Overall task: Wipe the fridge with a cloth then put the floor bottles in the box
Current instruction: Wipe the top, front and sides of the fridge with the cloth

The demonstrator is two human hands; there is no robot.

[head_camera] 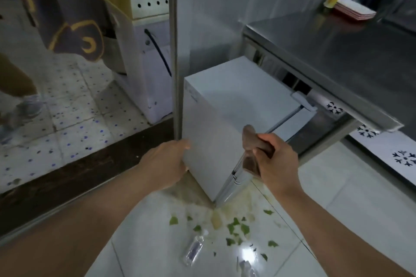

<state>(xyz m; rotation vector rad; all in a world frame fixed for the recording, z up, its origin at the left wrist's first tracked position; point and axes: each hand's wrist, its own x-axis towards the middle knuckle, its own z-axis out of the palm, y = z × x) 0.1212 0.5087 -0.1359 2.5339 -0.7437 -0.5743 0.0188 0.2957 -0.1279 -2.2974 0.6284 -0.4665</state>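
A small white fridge [225, 105] stands on the floor under a steel counter. My left hand [167, 162] grips its left front corner. My right hand [273, 159] is closed around a brown cloth [249, 148] pressed against the fridge's front right edge, by the door seam. A clear plastic bottle [193, 249] lies on the white tiles below my hands. A second clear bottle [247, 267] lies at the bottom edge of the view, partly cut off.
Green leaf scraps [238, 228] and pale crumbs litter the tiles in front of the fridge. A steel counter [337, 51] overhangs on the right with red trays [353, 10]. A metal post [173, 51] rises at left. Beyond glass, a white appliance [146, 63] and a person's legs [20, 87].
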